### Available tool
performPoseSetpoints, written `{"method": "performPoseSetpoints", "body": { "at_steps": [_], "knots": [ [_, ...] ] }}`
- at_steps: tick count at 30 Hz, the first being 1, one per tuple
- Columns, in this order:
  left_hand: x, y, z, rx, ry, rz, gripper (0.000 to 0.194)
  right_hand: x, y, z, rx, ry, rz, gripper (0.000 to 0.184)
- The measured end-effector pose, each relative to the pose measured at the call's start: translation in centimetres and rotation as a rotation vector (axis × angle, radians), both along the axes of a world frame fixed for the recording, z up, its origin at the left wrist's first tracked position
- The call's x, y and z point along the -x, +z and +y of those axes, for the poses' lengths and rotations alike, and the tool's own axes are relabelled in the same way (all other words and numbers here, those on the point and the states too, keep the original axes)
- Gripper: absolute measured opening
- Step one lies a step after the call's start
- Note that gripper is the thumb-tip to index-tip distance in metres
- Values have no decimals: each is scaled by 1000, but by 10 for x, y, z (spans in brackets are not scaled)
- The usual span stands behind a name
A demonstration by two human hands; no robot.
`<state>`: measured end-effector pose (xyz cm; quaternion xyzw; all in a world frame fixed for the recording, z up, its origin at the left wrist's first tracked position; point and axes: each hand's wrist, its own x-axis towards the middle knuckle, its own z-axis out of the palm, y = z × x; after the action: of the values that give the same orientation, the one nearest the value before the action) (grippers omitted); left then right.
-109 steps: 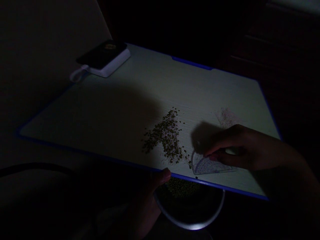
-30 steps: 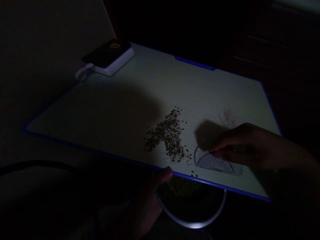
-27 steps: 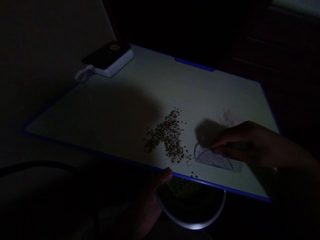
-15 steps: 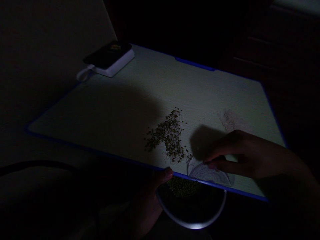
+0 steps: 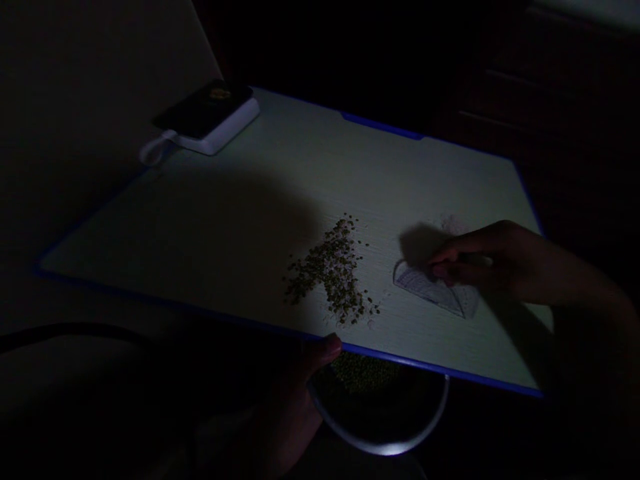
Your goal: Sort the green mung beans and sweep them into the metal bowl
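Note:
My right hand (image 5: pixel 493 260) pinches a clear plastic protractor (image 5: pixel 433 293), which rests against the pale board (image 5: pixel 340 160) with its straight edge toward me. A loose patch of small dark green beans (image 5: pixel 333 273), mixed with pale powdery bits, lies on the board to the left of the protractor. At the board's blue front edge, the thumb of my left hand (image 5: pixel 300 407) presses on top; its other fingers are hidden underneath. Below that edge sits a round metal-rimmed bowl (image 5: pixel 385 448), partly covered by the board, with green beans inside.
A dark-topped white device, looking like a power bank (image 5: pixel 225 130), lies at the board's far left corner with a white loop strap (image 5: pixel 155 150). Pale reddish powder (image 5: pixel 451 223) is beyond my right hand. A dark cable (image 5: pixel 70 327) curves at the left. Surroundings are very dark.
My right hand has drawn the protractor away from the board's front edge, toward the reddish powder. My left hand stays at the edge. The view has shifted slightly.

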<state>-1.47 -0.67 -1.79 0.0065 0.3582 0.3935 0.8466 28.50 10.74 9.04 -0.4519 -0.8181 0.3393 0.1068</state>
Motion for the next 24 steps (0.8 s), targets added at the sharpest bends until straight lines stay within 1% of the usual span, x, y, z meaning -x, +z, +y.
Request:
{"method": "performPoseSetpoints", "body": {
  "at_steps": [2, 4, 7, 9, 14, 16, 19, 24],
  "knots": [
    [-1, 0, 1, -11, 5, 6, 61, 6, 0, -2, -72, -12, 8, 25],
    [-1, -2, 1, -20, 7, -13, 61, 17, 0, -5, -108, 13, 28, 23],
    [-1, -6, -2, -12, 14, -31, 59, 35, -1, -9, -97, 92, 65, 21],
    [0, -8, -4, -9, 26, -30, 58, 39, -1, -10, -80, 128, 75, 20],
    [0, -6, -3, 15, 7, -15, 55, 30, -1, -10, -35, 157, 85, 21],
    [-1, -3, -1, 24, 4, 16, 60, 25, 0, -10, -32, 150, 111, 22],
    [-2, 0, 0, 22, 21, 49, 73, 24, -1, -10, -15, 178, 128, 22],
    [0, -1, -2, 32, 7, 28, 78, 28, -2, -11, -16, 217, 102, 20]
  ]
}}
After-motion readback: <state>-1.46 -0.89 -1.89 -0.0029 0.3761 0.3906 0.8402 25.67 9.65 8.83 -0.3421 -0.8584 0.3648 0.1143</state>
